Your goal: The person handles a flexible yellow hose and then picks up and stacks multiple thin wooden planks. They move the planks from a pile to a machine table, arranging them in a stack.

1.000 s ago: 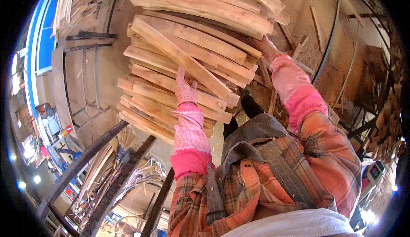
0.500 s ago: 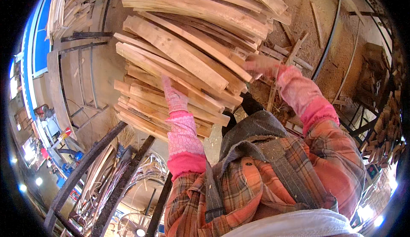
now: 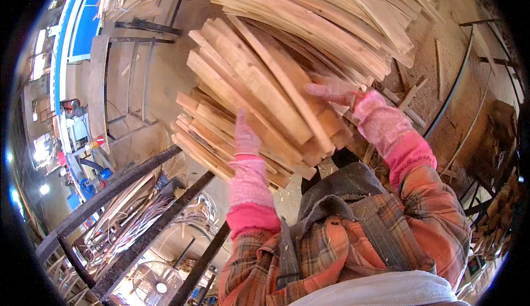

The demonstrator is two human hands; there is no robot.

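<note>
Several pale wooden boards (image 3: 259, 85) lie side by side in a loose bundle in front of me, on top of the pile. My left hand (image 3: 245, 136), in a pink sleeve guard, grips the bundle's left side with the thumb along the wood. Its other fingers are hidden by the boards. On the right side my right hand (image 3: 335, 92) clasps the bundle, thumb toward the middle; it is slightly blurred. More boards (image 3: 204, 137) lie below and to the left of the bundle.
A larger stack of boards (image 3: 314, 16) lies just beyond. Dark metal bars (image 3: 149, 234) stand at the lower left, with thin strips (image 3: 124, 234) between them. A metal rack (image 3: 132, 41) is at the far left. Loose offcuts (image 3: 411, 93) lie on the dusty floor at the right.
My right hand has moved from the boards' near right end onto the bundle's right side. The upper boards have shifted and sit closer together. The whole view has swung left.
</note>
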